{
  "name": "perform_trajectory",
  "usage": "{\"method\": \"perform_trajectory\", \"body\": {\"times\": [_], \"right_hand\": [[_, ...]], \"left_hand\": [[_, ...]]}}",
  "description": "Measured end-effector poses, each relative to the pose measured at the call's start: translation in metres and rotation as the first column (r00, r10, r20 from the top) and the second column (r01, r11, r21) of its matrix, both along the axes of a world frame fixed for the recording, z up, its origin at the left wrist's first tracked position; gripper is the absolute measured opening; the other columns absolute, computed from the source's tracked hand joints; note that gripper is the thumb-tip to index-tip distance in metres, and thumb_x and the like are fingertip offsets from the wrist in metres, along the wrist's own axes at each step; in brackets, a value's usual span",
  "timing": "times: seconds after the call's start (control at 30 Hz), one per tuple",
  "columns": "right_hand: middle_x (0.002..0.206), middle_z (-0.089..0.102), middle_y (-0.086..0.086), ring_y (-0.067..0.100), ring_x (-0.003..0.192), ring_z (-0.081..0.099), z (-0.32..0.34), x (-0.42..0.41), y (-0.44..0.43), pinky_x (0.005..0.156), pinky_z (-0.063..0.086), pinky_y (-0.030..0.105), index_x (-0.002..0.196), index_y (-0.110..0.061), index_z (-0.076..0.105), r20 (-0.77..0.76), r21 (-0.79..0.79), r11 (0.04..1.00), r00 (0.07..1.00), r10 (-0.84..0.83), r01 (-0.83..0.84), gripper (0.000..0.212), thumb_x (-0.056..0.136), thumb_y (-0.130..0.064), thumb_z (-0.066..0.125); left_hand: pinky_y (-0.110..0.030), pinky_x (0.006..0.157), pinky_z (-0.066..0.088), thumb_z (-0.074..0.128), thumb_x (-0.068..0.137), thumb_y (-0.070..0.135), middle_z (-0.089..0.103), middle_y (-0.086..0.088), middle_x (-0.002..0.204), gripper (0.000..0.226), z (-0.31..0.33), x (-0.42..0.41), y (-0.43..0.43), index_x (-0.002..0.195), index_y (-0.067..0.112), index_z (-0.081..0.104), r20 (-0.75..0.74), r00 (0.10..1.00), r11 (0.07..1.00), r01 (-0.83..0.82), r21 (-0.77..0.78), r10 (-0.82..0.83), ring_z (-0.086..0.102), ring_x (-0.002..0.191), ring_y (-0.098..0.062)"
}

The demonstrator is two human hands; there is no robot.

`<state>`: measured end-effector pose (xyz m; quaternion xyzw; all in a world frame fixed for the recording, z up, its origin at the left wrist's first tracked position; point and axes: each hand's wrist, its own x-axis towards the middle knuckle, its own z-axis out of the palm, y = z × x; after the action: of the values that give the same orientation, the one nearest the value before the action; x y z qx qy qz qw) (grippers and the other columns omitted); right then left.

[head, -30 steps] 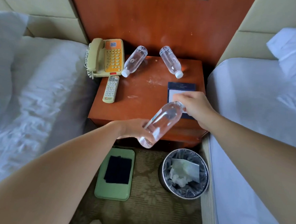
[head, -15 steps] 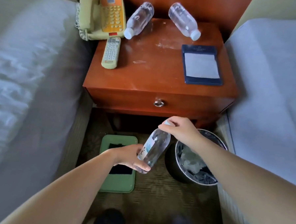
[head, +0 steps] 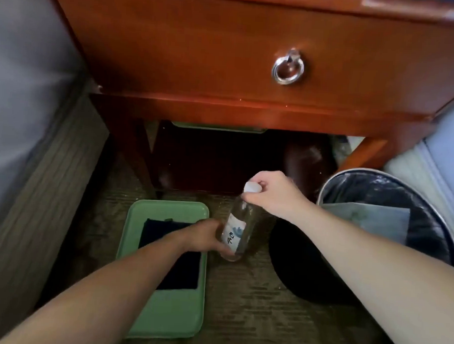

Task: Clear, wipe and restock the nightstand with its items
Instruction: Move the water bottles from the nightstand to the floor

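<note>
I can see only the front of the nightstand [head: 200, 52]. Its top is cut off at 12 o'clock. It is dark under it, and I cannot tell what the brown shape in there is. My left arm hides part of the dark cloth [head: 173, 271] on the green tray [head: 171, 316] at 7 o'clock. The bin [head: 333, 185] at 3 o'clock runs off the side.

The water bottle [head: 240, 225] is low over the carpet [head: 248, 304], a bit below the middle, between the tray and the bin. It is nearly upright. Its long side runs from 6 to 12, and the white cap leans a little toward 1. My right hand [head: 274, 196] pinches the cap and hides some of it. My left hand [head: 204, 237] is wrapped round the bottom. I cannot tell if the bottle touches the carpet.
</note>
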<state>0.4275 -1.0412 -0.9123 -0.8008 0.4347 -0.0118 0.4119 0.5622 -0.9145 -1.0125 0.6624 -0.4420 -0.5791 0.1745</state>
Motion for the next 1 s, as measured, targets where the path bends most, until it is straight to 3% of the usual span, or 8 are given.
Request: {"method": "perform_trajectory", "body": {"times": [0.13,0.27,0.47,0.63,0.8,1.0], "right_hand": [[0.093,0.063,-0.002,0.015,0.087,0.061,-0.018,0.016,-0.003,0.067,0.046,0.027,0.094,-0.028,0.067,-0.140,-0.085,0.980,0.975,0.169,-0.182,0.022,0.076,-0.036,0.076],[0.100,0.061,-0.002,0.016,0.091,0.060,-0.027,0.018,-0.001,0.075,0.052,0.032,0.095,-0.029,0.064,-0.172,-0.079,0.969,0.961,0.217,-0.233,0.021,0.077,-0.030,0.076],[0.099,0.060,-0.002,0.017,0.089,0.060,-0.033,0.023,0.011,0.073,0.053,0.032,0.096,-0.025,0.063,-0.187,-0.092,0.960,0.952,0.243,-0.263,0.021,0.078,-0.021,0.074],[0.104,0.060,-0.001,0.020,0.093,0.059,-0.033,0.031,0.025,0.070,0.047,0.029,0.097,-0.026,0.061,-0.271,-0.140,0.922,0.909,0.316,-0.361,0.023,0.079,-0.019,0.072],[0.110,0.058,0.001,0.022,0.098,0.058,-0.033,0.036,0.033,0.072,0.047,0.030,0.101,-0.024,0.061,-0.309,-0.150,0.907,0.890,0.334,-0.392,0.023,0.082,-0.013,0.068],[0.110,0.054,0.003,0.022,0.094,0.057,-0.029,0.032,0.039,0.063,0.043,0.027,0.108,-0.020,0.059,-0.379,-0.131,0.890,0.852,0.362,-0.436,0.028,0.083,-0.013,0.069]], "left_hand": [[-0.023,0.094,0.048,0.085,0.074,0.022,0.069,0.009,0.110,0.038,-0.029,0.004,-0.011,0.105,0.029,0.065,0.043,0.999,0.999,0.027,-0.045,-0.025,0.064,0.103,-0.010],[-0.017,0.071,0.045,0.084,0.074,0.029,0.067,0.010,0.095,0.030,-0.036,0.013,-0.021,0.099,0.025,0.066,0.175,0.984,0.997,0.038,-0.065,-0.026,0.061,0.088,-0.008],[-0.032,0.087,0.051,0.084,0.072,0.028,0.072,0.001,0.101,0.038,-0.047,0.021,-0.025,0.106,0.016,0.072,0.319,0.948,0.997,0.035,-0.066,-0.012,0.064,0.095,-0.017],[-0.024,0.071,0.044,0.084,0.072,0.027,0.069,0.002,0.094,0.031,-0.053,0.017,-0.015,0.098,0.016,0.070,0.352,0.936,0.997,0.018,-0.069,0.008,0.062,0.090,-0.015],[-0.029,0.083,0.051,0.084,0.072,0.032,0.072,0.001,0.103,0.039,-0.062,0.013,-0.011,0.106,0.018,0.070,0.388,0.920,0.996,-0.013,-0.085,0.045,0.064,0.094,-0.016],[-0.031,0.086,0.051,0.082,0.075,0.027,0.069,0.000,0.105,0.040,-0.065,0.007,-0.009,0.110,0.017,0.066,0.386,0.920,0.995,-0.032,-0.095,0.067,0.063,0.096,-0.017]]}}
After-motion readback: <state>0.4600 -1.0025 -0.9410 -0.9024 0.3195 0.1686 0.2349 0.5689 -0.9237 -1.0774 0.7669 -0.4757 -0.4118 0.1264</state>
